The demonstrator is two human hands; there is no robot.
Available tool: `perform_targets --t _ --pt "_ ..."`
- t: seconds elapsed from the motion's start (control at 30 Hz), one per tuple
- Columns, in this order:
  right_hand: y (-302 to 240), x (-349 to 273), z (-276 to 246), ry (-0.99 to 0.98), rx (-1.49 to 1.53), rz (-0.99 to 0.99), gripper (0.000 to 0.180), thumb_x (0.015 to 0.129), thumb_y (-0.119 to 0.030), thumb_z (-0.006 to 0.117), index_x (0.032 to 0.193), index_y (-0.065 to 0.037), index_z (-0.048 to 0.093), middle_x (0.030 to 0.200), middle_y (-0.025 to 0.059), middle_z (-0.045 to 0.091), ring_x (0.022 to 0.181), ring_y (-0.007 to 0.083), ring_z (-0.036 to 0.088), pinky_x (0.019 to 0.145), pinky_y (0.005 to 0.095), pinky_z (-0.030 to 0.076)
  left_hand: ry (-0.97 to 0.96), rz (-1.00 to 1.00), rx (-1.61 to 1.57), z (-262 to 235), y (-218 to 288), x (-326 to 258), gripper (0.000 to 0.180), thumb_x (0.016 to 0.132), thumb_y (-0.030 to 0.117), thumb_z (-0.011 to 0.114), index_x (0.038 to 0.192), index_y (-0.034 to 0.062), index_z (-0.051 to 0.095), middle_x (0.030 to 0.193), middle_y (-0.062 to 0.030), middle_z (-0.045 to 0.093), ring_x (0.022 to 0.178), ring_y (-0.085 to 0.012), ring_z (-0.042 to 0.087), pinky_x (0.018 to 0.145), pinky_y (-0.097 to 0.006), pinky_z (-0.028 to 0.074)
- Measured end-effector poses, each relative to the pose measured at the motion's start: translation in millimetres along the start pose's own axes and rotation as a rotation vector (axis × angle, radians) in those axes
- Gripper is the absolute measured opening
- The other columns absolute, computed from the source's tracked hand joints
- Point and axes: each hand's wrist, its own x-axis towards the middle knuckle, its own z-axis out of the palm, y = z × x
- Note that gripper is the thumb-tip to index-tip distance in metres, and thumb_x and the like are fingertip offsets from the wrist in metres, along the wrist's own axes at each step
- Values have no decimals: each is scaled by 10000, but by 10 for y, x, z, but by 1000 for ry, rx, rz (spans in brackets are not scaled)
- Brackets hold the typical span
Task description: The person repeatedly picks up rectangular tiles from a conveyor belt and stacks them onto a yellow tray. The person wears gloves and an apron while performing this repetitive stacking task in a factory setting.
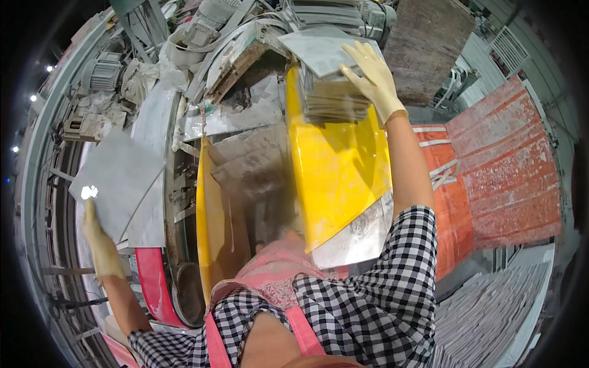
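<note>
At the left, my left hand (pixel 103 245), in a cream rubber glove, grips the lower edge of a flat grey tile (pixel 119 175). The tile lies tilted over a second grey tile (pixel 147 211) on the belt machine. Farther up on the right, my gloved right hand (pixel 373 78) rests with its fingers spread on the corner of a pale grey tile (pixel 319 52). Under that tile stands a stack of thin tiles (pixel 336 103), on top of a yellow panel (pixel 340 165). Part of my left fingers is hidden by the tile.
A second yellow panel (pixel 204 214) stands left of the middle gap. Dusty motors (pixel 103 73) and a rusty machine guard (pixel 245 58) fill the far side. To the right are a worn orange-red sheet (pixel 503 178) and rows of thin tiles standing on edge (pixel 494 316).
</note>
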Motion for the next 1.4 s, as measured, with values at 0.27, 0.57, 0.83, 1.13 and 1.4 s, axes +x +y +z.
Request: perform_targets --t 0.27,0.57,0.83,1.13,1.4 --pt "430 47 286 -140 -217 -91 470 972 -443 673 1356 -174 650 1322 112 656 1241 303 596 988 435 464 -348 -147 -313 1887 -242 139 571 1047 332 613 1477 -33 525 1467 -152 589 1311 -249 603 1109 -363 483" --pt "247 -44 -44 -98 -106 -46 238 895 -324 755 909 -95 693 891 91 722 878 296 683 854 436 469 -555 -165 -222 3374 25 -293 526 1021 379 624 1371 -13 620 1281 -90 688 1106 -194 684 947 -329 542" --pt "209 -245 -197 -70 154 204 173 904 -172 680 861 -8 643 939 188 688 935 411 633 848 495 508 -713 -276 -462 4659 -183 -512 515 1015 337 616 1370 -35 594 1298 -148 678 1144 -256 675 994 -405 543" --pt "280 -407 -311 -21 243 99 248 944 -99 628 1160 18 658 1160 199 686 1084 405 627 965 444 500 -753 -242 -364 5595 -919 -87 475 1028 232 605 1379 -82 540 1326 -203 643 1134 -310 683 998 -421 548" --pt "595 -379 -148 376 812 643 388 1054 -264 627 1285 43 679 1242 162 722 1176 277 669 1018 333 489 -992 -28 465 5270 -283 77 556 1011 478 589 822 -31 709 710 -128 713 504 -200 648 476 -312 504"
